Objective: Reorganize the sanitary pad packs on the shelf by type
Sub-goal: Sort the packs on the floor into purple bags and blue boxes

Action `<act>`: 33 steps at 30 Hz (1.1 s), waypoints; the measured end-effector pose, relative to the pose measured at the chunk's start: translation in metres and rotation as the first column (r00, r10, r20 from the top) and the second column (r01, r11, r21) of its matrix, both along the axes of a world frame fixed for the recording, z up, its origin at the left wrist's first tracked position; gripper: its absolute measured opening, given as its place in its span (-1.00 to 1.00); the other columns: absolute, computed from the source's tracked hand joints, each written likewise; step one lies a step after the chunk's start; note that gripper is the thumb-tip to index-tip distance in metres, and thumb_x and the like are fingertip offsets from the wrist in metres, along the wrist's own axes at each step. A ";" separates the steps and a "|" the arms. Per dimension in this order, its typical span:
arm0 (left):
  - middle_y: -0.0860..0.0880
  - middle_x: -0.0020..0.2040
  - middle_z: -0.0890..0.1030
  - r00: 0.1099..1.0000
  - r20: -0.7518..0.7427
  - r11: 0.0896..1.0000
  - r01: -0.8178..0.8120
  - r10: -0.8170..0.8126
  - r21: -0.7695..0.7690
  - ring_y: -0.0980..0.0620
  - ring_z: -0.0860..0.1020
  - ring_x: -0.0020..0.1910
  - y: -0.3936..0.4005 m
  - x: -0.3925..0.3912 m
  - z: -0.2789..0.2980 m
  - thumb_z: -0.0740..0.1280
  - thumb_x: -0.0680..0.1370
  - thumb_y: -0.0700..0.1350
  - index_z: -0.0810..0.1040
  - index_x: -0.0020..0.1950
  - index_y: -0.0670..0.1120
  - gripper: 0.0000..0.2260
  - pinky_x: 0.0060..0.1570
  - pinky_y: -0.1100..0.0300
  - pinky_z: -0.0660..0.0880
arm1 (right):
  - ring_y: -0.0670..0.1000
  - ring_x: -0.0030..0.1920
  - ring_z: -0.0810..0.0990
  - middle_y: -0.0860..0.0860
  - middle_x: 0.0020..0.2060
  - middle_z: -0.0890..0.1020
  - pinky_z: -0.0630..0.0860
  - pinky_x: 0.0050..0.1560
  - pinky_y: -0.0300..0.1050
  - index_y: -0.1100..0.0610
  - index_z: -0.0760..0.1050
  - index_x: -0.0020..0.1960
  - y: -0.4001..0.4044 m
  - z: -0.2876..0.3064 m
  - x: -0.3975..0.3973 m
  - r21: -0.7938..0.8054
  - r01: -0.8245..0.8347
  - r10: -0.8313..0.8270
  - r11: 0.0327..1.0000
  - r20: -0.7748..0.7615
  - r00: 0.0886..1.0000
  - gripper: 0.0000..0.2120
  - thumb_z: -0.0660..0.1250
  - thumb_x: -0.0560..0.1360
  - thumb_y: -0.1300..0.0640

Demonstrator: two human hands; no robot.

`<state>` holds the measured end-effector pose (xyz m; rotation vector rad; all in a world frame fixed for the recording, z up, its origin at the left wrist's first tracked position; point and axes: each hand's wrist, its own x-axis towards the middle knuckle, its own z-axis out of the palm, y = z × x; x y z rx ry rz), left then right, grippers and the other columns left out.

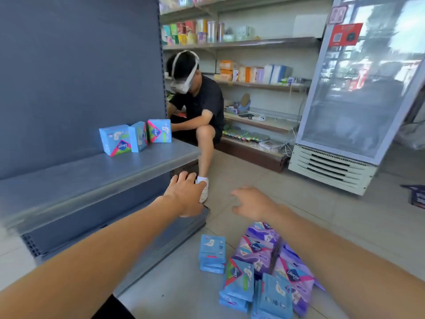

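Note:
Three blue pad packs (135,138) stand upright at the back right of the grey shelf (92,171). On the floor lie several more blue packs (212,253) and, beside them, a pile of purple packs (266,247). My left hand (186,194) reaches out past the shelf's right front corner, fingers loosely bent, holding nothing. My right hand (253,202) hovers above the floor pile with fingers spread and empty.
Another person (197,107) wearing a headset crouches just behind the shelf's end, one foot (203,187) close to my left hand. A glass-door fridge (358,93) stands at the right. Stocked wall shelves (241,42) run along the back. A lower shelf (161,245) sits below.

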<state>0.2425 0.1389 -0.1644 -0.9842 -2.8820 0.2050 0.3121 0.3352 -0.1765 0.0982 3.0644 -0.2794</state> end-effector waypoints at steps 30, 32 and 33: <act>-0.14 0.44 0.27 0.883 0.097 0.870 -0.469 0.459 0.151 -0.19 0.24 0.39 -0.197 -0.163 0.067 0.30 0.50 0.06 0.12 0.53 -0.02 -0.34 0.35 -0.01 0.27 | 0.09 0.28 0.44 0.03 0.26 0.48 0.44 0.20 0.00 0.06 0.37 0.39 -0.151 0.064 -0.254 -0.037 -0.250 0.238 0.968 -0.199 0.951 -0.56 0.25 0.55 -0.01; -0.15 0.46 0.24 0.891 0.101 0.880 -0.453 0.443 0.142 -0.19 0.23 0.40 -0.188 -0.195 0.061 0.30 0.50 0.07 0.06 0.55 -0.02 -0.31 0.36 0.00 0.26 | 0.08 0.28 0.44 0.03 0.25 0.49 0.43 0.16 -0.06 0.06 0.37 0.40 -0.143 0.059 -0.283 -0.054 -0.212 0.197 0.976 -0.206 0.958 -0.56 0.25 0.55 -0.01; -0.15 0.46 0.23 0.896 0.093 0.887 -0.443 0.434 0.129 -0.19 0.23 0.40 -0.184 -0.212 0.057 0.30 0.50 0.07 0.05 0.55 -0.01 -0.30 0.37 -0.01 0.26 | 0.08 0.27 0.45 0.04 0.24 0.49 0.41 0.14 -0.07 0.06 0.37 0.40 -0.139 0.055 -0.298 -0.068 -0.189 0.171 0.980 -0.211 0.963 -0.57 0.25 0.55 0.00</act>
